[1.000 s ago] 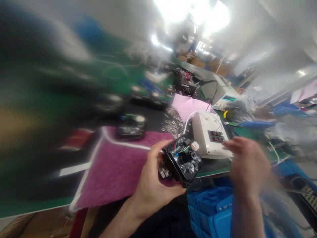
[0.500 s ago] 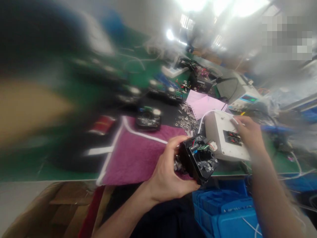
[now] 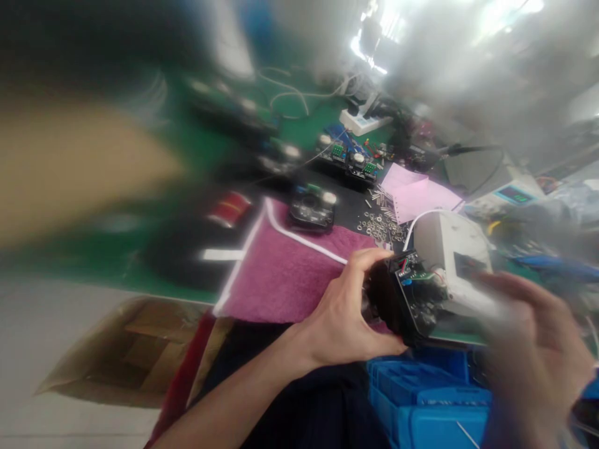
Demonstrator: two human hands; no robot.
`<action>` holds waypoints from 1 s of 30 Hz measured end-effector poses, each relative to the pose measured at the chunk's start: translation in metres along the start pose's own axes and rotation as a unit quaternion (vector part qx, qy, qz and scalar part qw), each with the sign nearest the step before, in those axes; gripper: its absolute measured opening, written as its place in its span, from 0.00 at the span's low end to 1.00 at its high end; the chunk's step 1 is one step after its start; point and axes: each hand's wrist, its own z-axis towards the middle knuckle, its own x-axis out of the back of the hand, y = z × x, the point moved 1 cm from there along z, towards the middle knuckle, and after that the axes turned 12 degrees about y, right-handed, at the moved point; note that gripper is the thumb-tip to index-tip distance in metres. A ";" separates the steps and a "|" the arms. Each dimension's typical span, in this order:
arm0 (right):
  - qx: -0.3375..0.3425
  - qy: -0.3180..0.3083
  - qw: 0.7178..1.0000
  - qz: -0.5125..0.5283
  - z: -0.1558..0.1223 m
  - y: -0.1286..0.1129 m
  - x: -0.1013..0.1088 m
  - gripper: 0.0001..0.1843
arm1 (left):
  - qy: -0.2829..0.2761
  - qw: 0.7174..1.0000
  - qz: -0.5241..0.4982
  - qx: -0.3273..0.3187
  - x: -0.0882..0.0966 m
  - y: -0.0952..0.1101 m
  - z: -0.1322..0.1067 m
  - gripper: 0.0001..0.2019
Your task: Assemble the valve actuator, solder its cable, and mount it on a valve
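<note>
My left hand (image 3: 346,312) is closed around a black housing (image 3: 397,299) with a circuit board, coloured wires and a white connector on its face. The housing is tilted and held above the bench's front edge. To the right, my right hand (image 3: 538,330) is smeared by motion, so its fingers and anything in them cannot be made out. It is nearest to the white box (image 3: 428,234) with a dark terminal on it and a white cable looping from it. A similar black unit (image 3: 311,209) rests at the far edge of the purple cloth (image 3: 290,274).
Small metal rings (image 3: 374,227) and pins lie by pink papers (image 3: 421,193). More board units (image 3: 349,159) stand behind, near a white power strip (image 3: 365,121). An instrument with a lit display (image 3: 515,194) is at right. Blue crates (image 3: 430,399) and a cardboard box (image 3: 145,337) are below.
My right hand has left the white box's top and moved down and to the right. The camera view has shifted; my left hand still grips the black housing.
</note>
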 end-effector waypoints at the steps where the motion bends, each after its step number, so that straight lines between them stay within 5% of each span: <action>1: -0.023 -0.083 0.994 0.066 -0.022 -0.008 -0.002 0.34 | 0.004 1.000 -0.002 -0.006 0.000 -0.001 -0.001 0.55; 3: -0.044 -0.158 0.981 0.106 -0.059 -0.021 -0.012 0.53 | 0.009 1.000 -0.008 -0.021 -0.001 -0.002 -0.002 0.55; 5: -0.080 -0.168 0.973 0.139 -0.082 -0.029 -0.024 0.59 | 0.012 0.999 -0.011 -0.029 -0.001 -0.003 -0.002 0.54; 14: -0.082 -0.027 0.991 0.105 -0.095 -0.049 -0.043 0.53 | -0.024 0.998 0.051 -0.033 0.008 -0.001 -0.002 0.58; 21: -0.171 0.009 0.972 0.159 -0.097 -0.031 -0.052 0.46 | -0.067 0.986 0.144 0.050 0.007 -0.006 -0.004 0.52; 30: -0.027 -0.001 0.988 0.150 -0.099 -0.051 -0.049 0.49 | -0.057 0.985 0.148 0.061 0.008 -0.005 -0.002 0.44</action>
